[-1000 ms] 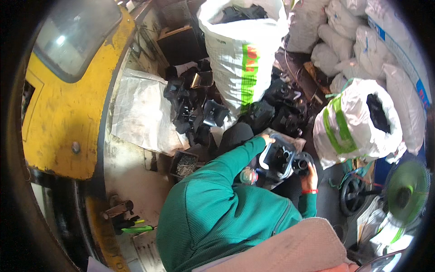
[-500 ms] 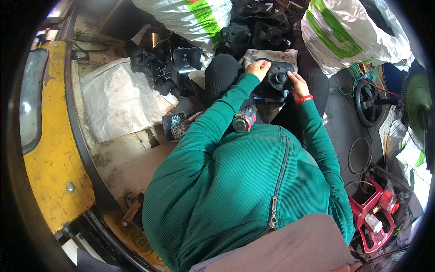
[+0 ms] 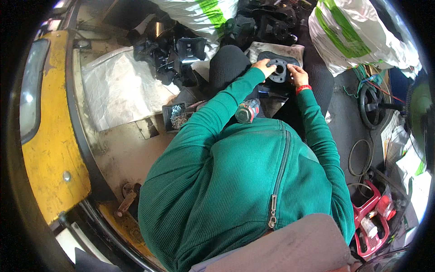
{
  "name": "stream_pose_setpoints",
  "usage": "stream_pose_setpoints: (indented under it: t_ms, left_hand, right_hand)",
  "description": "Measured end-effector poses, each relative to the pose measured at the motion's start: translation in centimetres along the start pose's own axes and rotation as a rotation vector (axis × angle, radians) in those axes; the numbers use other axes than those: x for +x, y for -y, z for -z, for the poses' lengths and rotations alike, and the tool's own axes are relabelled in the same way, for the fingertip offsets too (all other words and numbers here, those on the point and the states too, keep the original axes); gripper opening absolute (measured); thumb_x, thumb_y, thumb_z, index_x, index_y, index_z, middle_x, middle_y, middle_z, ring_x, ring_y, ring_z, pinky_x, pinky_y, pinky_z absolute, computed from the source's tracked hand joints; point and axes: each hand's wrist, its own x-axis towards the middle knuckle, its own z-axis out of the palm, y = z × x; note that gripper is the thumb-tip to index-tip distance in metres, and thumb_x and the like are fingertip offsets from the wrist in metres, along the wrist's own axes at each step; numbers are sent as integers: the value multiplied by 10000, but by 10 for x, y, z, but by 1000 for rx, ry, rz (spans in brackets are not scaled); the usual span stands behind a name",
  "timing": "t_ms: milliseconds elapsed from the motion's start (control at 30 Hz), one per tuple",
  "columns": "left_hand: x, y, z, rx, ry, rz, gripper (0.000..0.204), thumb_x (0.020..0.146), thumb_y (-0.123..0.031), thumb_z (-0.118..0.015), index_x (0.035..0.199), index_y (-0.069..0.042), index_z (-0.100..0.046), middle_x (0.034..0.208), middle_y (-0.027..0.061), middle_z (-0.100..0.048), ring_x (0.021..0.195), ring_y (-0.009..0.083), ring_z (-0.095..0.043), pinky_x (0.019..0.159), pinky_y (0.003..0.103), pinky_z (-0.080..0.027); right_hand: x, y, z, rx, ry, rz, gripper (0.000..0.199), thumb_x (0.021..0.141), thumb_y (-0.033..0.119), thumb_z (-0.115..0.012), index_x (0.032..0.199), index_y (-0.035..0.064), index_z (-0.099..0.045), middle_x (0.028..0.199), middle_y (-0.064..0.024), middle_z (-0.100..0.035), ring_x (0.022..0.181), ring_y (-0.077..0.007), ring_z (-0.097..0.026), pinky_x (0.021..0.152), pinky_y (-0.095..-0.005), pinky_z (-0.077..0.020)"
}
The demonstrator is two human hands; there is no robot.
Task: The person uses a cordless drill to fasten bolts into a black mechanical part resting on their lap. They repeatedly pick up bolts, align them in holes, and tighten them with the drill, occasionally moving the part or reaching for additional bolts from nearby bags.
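Observation:
Between my legs, both hands hold a black flanged part point(image 3: 277, 77). Its round flange faces up and shows a central hole with several smaller holes around it. My left hand point(image 3: 264, 68) is closed on the flange's left edge, thumb lying on the top face. At the right edge, the fingers of my right hand point(image 3: 297, 75) pinch the part; a red band circles that wrist. Below the hands, a cordless drill point(image 3: 247, 112) in red and grey rests against my lap, partly hidden. By my left forearm sits a small dark box point(image 3: 168, 123) holding several screws.
Black moulded parts point(image 3: 190, 50) are heaped at the far left, with more point(image 3: 272, 25) ahead. White-and-green sacks point(image 3: 342, 38) stand beyond my knees. On the right are a fan point(image 3: 419, 102), a black wheel point(image 3: 370, 100) and a red plastic stool point(image 3: 371, 245). A yellow panel point(image 3: 52, 158) borders the left.
The black part has been tilted in my hands, so its flange face with the holes now shows. My left fingers have shifted onto the flange. The whole view has moved slightly.

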Motion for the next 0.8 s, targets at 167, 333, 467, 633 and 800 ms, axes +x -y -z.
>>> stream_pose_setpoints:
  t_ms: [167,333,467,633,800]
  left_hand:
    - [-32,27,31,392,-337,-456,658,776,-468,-643,1265,-49,-510,1064,179,-640,942,326,-628,844,424,-493]
    - [-168,84,203,451,-693,-312,317,775,-349,-633,908,-67,-688,855,142,-691,802,287,-671,704,385,-534]
    - [-221,189,228,592,-15,559,243,806,-296,-588,835,-88,-712,638,54,-671,516,190,-639,599,346,-543]
    - [-224,273,153,471,-536,338,487,703,-393,-742,1116,-157,-643,1067,152,-620,1026,301,-593,894,392,-473]
    - [-221,289,131,351,-645,300,517,676,-387,-774,1129,-189,-620,1100,151,-574,1048,306,-573,893,394,-470]
  right_hand:
    - [25,5,11,-315,80,201,318,828,294,-702,1047,64,-686,956,-20,-664,836,-119,-605,664,-284,-490]
    - [18,15,6,-266,146,175,352,865,306,-668,1069,19,-673,1017,-44,-673,917,-109,-596,794,-244,-460]
    - [23,5,7,-94,102,120,369,866,344,-663,1089,50,-664,964,-10,-654,800,-81,-570,702,-223,-445]
    - [33,1,20,28,80,126,349,887,364,-630,1127,111,-644,1017,10,-620,828,-69,-543,717,-249,-450]
    - [27,3,23,48,52,128,385,888,369,-626,1151,89,-621,1057,-10,-622,853,-84,-564,740,-259,-456]
